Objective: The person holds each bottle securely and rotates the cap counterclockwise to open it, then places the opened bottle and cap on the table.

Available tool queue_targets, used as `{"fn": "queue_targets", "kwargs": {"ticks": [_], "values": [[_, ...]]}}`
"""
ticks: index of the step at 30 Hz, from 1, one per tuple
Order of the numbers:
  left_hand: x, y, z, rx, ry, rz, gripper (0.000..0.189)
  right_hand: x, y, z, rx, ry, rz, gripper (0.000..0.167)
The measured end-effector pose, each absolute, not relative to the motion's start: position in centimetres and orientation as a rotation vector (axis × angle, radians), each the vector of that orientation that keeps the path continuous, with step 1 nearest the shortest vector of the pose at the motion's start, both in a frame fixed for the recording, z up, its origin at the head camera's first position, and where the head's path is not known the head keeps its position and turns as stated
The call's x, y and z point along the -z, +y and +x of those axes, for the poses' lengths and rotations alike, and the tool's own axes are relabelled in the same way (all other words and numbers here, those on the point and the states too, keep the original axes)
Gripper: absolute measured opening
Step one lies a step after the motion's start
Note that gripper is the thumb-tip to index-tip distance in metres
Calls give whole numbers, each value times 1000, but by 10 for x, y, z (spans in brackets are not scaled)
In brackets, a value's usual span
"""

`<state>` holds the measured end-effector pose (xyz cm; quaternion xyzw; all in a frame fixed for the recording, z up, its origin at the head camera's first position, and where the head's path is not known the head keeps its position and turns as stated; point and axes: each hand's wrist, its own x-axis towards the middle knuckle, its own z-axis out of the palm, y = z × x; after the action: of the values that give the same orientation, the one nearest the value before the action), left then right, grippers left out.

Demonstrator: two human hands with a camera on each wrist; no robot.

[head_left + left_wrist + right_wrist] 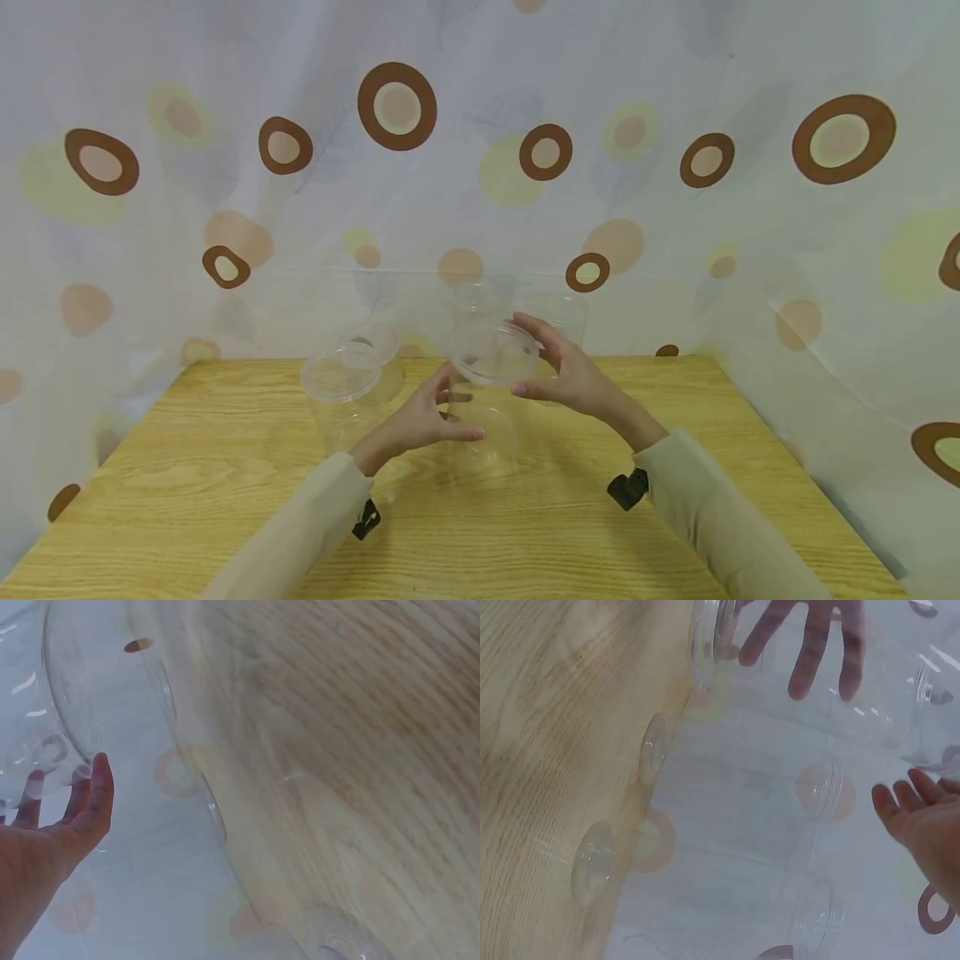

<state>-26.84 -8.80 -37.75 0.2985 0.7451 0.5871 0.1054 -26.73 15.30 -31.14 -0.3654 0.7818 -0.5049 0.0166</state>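
A clear plastic jar (487,442) with a round transparent lid (495,353) stands upright in the middle of the table. My left hand (416,417) holds the jar's left side, thumb at the front and fingers spread behind. Through the clear wall, the left fingers (810,652) show in the right wrist view. At the lid's right edge my right hand (577,375) is spread, thumb at the front and fingers towards the back. Its fingertips (885,799) are close to the lid; whether they touch it I cannot tell.
Two more clear jars, one with a lid (341,372) and one behind it (386,375), stand on the left. Further clear jars, including a right one (562,321), stand at the back. The wooden table (525,533) meets a patterned curtain (480,217).
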Motion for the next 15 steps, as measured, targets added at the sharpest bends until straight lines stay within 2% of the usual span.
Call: {"fn": "queue_targets", "kwargs": {"ticks": [5,8,15], "values": [[384,-85,-268,-1747,2287,835,91,317,143,-257,1567,2651,-943,92],[386,-83,-267,-1752,2311,816,92,319,138,-255,1598,2701,-864,88],[386,-84,-265,-1736,2313,811,94,319,138,-260,1572,2687,-885,81]]}}
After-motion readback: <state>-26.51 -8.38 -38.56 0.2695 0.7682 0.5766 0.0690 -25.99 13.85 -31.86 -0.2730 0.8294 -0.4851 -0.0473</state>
